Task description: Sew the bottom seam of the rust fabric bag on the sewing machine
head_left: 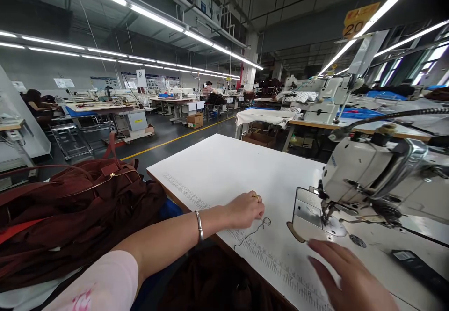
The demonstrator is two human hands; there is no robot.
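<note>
My left hand [245, 209] is closed and rests low over the white tabletop [252, 161]; whatever its curled fingers may hold is hidden. Right beside its fingertips lies a loose dark thread [253, 232] with a small loop at one end. Whether the fingers touch that thread, I cannot tell. My right hand [354, 278], slightly blurred, is open with thumb and fingers apart, in front of the sewing machine [372, 175]. Nothing shows between its fingers. The machine's needle area [328, 215] sits just beyond that hand.
Dark brown fabric with a gold zipper [80, 194] is heaped left of the table. More brown cloth [210, 278] hangs below the front edge. A black box-like object [421, 273] lies at the right. Other sewing stations and people stand farther back.
</note>
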